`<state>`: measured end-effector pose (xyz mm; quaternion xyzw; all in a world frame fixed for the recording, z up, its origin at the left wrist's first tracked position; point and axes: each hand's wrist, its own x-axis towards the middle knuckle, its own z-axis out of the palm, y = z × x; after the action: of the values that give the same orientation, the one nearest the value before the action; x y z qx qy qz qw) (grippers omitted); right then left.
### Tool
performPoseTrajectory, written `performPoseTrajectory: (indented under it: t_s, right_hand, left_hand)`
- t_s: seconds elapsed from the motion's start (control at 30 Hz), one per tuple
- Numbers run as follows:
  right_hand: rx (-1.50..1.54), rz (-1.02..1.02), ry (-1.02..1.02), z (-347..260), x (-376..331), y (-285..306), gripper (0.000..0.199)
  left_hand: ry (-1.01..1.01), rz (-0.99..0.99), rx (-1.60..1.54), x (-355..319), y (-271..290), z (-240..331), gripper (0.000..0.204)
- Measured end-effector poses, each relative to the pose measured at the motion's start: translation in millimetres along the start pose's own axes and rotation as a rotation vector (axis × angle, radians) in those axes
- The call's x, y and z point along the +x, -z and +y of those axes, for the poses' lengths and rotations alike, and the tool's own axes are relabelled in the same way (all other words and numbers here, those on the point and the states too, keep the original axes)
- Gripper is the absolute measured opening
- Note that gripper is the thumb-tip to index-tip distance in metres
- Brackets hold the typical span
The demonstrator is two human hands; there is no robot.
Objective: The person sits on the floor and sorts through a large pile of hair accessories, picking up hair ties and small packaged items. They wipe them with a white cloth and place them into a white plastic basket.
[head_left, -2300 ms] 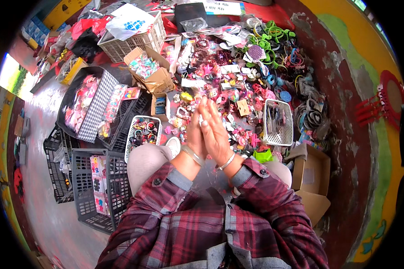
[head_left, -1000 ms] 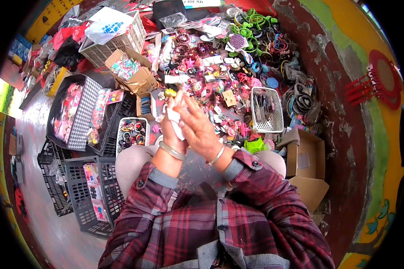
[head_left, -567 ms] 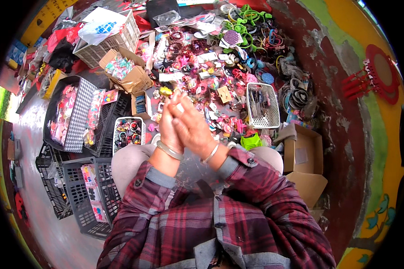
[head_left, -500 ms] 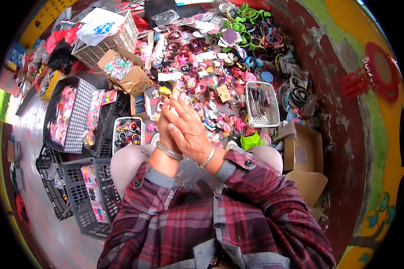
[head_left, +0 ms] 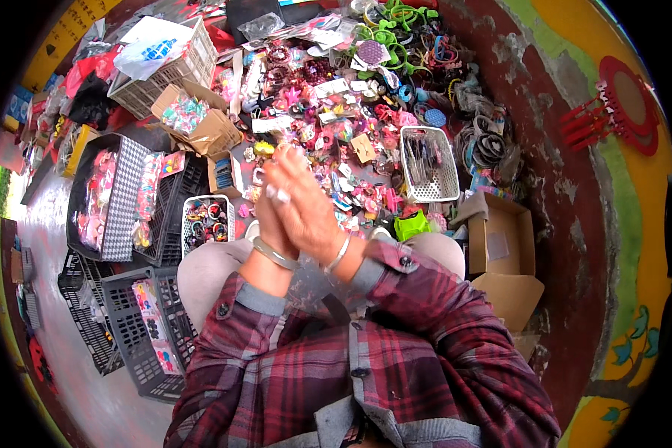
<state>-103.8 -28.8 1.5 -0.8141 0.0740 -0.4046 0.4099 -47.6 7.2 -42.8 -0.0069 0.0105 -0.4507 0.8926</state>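
A small white scrap point(head_left: 283, 196) shows in two bright, matt patches among the fingers; most of its outline is hidden, and whether it is paper or cloth, or even one piece, is hard to tell. It sits between the right hand point(head_left: 306, 215) and left hand point(head_left: 272, 233), which are pressed palm to palm, fingers outstretched toward eleven o'clock. I cannot tell whether either hand is clamped on it. The right hand covers much of the left, hiding its palm and most fingers.

From the hands, a yellow piece point(head_left: 263, 148) lies near at eleven o'clock. The heap of hair ornaments point(head_left: 325, 134) spreads from twelve to two, its small pieces too jumbled to separate. A white basket point(head_left: 455, 179) of dark, slender items stands at two, a bright green item point(head_left: 412, 225) at three, and a grey crate point(head_left: 131, 299) at eight, partly behind the plaid sleeve point(head_left: 239, 321).
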Motion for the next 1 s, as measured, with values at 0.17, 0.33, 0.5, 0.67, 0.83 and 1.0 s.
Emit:
performPoseTrajectory:
  t_s: [0.17, 0.33, 0.5, 0.67, 0.83, 1.0]
  right_hand:
    - [-0.156, 0.074, -0.16, 39, 18, 15, 0.038]
    - [0.177, -0.061, -0.132, 20, -11, 3, 0.041]
    - [-0.082, 0.003, -0.036, 12, 7, 12, 0.043]
    - [-0.224, 0.004, -0.003, 31, 13, 15, 0.047]
    - [0.012, -0.084, -0.014, -2, -5, 5, 0.042]
    - [-0.121, 0.136, -0.101, 22, 22, 14, 0.053]
  left_hand:
    - [0.154, 0.26, 0.426, -12, -46, -19, 0.04]
    - [-0.095, 0.231, 0.594, 10, -49, 16, 0.052]
    - [0.088, -0.011, 0.608, -5, -11, -1, 0.044]
    - [0.192, -0.043, 0.349, 1, -14, 17, 0.036]
    - [-0.152, -0.015, 0.917, 9, -10, 22, 0.053]
    - [0.107, 0.143, 0.476, -18, -31, -17, 0.045]
